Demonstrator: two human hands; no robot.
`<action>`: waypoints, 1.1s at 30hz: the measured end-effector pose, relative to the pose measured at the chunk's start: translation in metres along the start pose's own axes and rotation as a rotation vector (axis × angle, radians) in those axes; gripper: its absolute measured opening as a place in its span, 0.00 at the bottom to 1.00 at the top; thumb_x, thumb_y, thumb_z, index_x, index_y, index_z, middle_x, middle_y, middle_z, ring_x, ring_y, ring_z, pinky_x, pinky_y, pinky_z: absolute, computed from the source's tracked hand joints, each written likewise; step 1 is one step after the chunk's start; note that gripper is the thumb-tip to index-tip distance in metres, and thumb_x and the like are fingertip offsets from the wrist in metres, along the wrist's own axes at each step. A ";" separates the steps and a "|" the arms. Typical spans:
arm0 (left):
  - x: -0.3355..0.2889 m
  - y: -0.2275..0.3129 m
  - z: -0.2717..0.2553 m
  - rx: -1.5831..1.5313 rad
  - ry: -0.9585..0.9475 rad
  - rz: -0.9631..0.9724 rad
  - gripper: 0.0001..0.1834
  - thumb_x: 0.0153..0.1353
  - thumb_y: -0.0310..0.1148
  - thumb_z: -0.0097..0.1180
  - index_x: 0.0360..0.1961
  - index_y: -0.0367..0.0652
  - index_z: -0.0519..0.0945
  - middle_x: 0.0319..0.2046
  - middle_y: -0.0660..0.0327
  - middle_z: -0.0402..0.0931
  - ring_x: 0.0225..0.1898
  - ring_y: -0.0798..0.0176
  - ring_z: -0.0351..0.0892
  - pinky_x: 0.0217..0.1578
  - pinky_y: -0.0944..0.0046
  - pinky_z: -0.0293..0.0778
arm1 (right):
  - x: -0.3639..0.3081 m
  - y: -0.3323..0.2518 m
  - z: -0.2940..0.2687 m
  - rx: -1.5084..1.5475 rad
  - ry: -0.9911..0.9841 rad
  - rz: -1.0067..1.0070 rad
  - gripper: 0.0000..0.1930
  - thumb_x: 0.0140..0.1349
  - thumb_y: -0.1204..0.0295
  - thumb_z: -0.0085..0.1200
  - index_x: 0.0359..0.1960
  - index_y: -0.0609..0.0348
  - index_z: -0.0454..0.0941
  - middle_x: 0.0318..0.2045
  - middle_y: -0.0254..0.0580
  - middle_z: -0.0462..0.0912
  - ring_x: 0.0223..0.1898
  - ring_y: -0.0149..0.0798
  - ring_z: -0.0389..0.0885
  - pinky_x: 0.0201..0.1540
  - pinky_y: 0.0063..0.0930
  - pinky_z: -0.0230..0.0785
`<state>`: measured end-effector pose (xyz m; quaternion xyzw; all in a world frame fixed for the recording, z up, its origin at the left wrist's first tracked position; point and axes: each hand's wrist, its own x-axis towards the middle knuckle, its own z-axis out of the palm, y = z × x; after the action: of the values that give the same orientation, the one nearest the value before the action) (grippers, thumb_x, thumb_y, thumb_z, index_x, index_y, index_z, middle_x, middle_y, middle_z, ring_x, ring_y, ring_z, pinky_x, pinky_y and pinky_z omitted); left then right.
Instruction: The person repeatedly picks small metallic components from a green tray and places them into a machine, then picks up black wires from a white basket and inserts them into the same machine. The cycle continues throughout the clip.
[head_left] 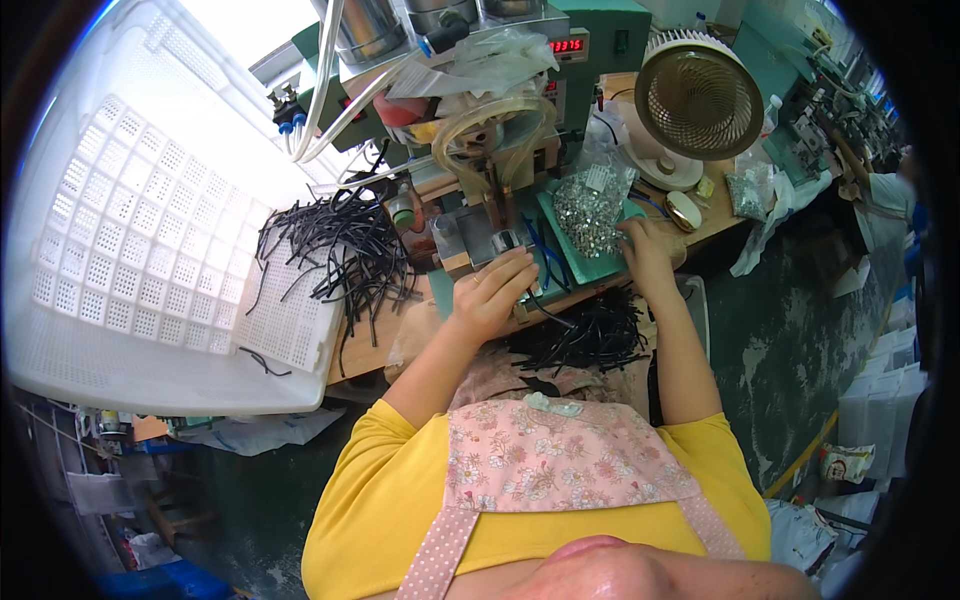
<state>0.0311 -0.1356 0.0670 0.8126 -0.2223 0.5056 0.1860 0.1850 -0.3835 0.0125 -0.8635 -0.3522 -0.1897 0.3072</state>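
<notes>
My left hand (497,290) is at the front of a bench machine, just below its two copper-coloured electrodes (499,205). Its fingers are pressed together on a black cable (548,312), whose tail hangs out to the right; the gripped end is hidden under the fingers. My right hand (650,252) reaches to the right edge of a green tray (597,271) heaped with small shiny metal parts (588,215). Those fingers are curled at the pile, and whatever they pinch is too small to make out.
More black cables (575,335) lie bunched near my lap. A tangled heap of cables (350,245) spills from a white perforated crate (150,230) on the left. Blue-handled pliers (545,250) lie beside the tray. A fan (698,100) stands at the back right.
</notes>
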 end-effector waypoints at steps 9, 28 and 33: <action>-0.011 0.009 -0.001 -0.050 -0.041 -0.123 0.18 0.48 0.22 0.63 0.43 0.40 0.80 0.44 0.56 0.78 0.48 0.54 0.80 0.41 0.63 0.79 | 0.008 -0.007 0.053 0.000 0.142 0.060 0.11 0.55 0.81 0.54 0.39 0.54 0.76 0.36 0.43 0.77 0.42 0.49 0.74 0.47 0.42 0.61; -0.167 -0.132 -0.077 0.718 -0.606 -0.485 0.22 0.58 0.33 0.56 0.55 0.56 0.75 0.54 0.68 0.74 0.62 0.64 0.66 0.66 0.48 0.49 | 0.016 -0.024 0.064 0.132 0.206 0.036 0.11 0.56 0.81 0.58 0.41 0.58 0.78 0.45 0.44 0.75 0.45 0.48 0.75 0.43 0.38 0.69; -0.138 -0.114 -0.098 0.717 -0.355 -0.532 0.14 0.59 0.35 0.58 0.47 0.51 0.81 0.53 0.64 0.74 0.55 0.56 0.70 0.59 0.53 0.59 | 0.020 -0.024 0.060 0.031 0.205 -0.063 0.09 0.55 0.78 0.59 0.38 0.56 0.78 0.40 0.42 0.78 0.44 0.47 0.76 0.48 0.40 0.62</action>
<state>-0.0321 0.0351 -0.0257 0.9281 0.1535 0.3385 -0.0239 0.1874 -0.3200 -0.0119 -0.8233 -0.3486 -0.2811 0.3487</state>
